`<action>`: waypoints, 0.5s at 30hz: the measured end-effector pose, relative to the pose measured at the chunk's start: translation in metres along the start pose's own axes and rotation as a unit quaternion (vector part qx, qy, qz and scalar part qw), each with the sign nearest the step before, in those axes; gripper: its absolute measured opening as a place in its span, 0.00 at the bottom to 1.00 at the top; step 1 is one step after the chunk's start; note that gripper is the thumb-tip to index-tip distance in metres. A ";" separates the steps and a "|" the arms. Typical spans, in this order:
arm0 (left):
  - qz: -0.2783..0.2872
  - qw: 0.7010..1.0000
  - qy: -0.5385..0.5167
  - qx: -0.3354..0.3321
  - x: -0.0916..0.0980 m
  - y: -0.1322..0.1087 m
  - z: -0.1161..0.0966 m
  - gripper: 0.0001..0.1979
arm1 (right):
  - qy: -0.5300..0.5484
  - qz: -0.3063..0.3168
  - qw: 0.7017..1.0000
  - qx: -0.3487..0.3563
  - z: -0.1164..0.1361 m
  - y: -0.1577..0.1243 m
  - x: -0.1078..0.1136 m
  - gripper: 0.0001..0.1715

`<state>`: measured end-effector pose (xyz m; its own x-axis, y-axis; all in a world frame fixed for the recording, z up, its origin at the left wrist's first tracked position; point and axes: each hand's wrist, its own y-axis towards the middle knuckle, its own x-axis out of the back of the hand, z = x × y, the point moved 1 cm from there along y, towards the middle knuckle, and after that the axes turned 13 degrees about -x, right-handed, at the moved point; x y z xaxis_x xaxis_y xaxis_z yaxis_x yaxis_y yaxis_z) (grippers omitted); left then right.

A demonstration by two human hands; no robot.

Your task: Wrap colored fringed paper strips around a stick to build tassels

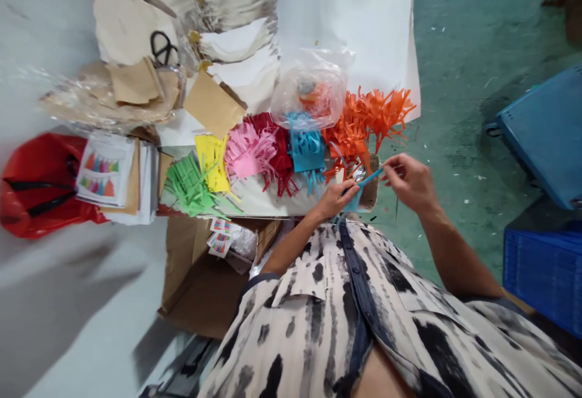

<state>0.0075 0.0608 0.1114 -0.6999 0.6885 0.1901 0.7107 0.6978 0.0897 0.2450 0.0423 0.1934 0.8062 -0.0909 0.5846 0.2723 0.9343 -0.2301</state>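
Observation:
A narrow blue paper strip [371, 177], rolled or twisted thin, stretches between my hands at the table's near right corner. My left hand [337, 199] is closed round its lower end, where blue fringe hangs down in front of the shirt. At the upper end, my right hand [408, 181] pinches the strip's tip with thumb and fingers. Just beyond lie the orange fringed paper [364, 122] and the blue fringed paper [308, 151]. Farther left along the table edge are dark red [282, 159], pink [249, 151], yellow [211, 163] and green [188, 183] fringed papers.
Past the fringes sits a clear plastic bag [313, 83] with orange pieces inside. Stacked white bundles [240, 40], black-handled scissors [162, 48] and printed packets [107, 168] lie left. An open cardboard box [195, 295] stands below the table edge. Blue crates [543, 277] stand right.

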 end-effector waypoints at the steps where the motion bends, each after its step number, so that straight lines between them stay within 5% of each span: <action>1: 0.002 1.000 0.014 0.004 -0.007 0.001 0.011 0.22 | -0.007 -0.051 0.999 -0.019 -0.002 0.009 0.009 0.15; 5: -0.039 0.988 0.149 0.016 -0.014 -0.017 0.042 0.12 | 0.004 -0.246 0.969 0.017 0.009 0.044 0.044 0.13; 8: -0.088 0.962 0.257 0.030 0.006 -0.042 0.053 0.10 | -0.004 -0.320 0.941 0.112 0.003 0.068 0.050 0.16; 11: -0.126 0.923 0.362 0.041 0.042 -0.059 0.064 0.09 | -0.118 -0.319 0.924 0.173 -0.036 0.088 0.021 0.17; 15: -0.105 0.887 0.449 0.024 0.088 -0.060 0.086 0.16 | -0.234 -0.232 0.937 0.115 -0.099 0.090 -0.040 0.16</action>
<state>-0.1033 0.0967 0.0385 -0.4616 0.1227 0.8786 0.5528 0.8144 0.1767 0.2889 0.0959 0.0727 0.2963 -0.3952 0.8695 0.3726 0.8861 0.2757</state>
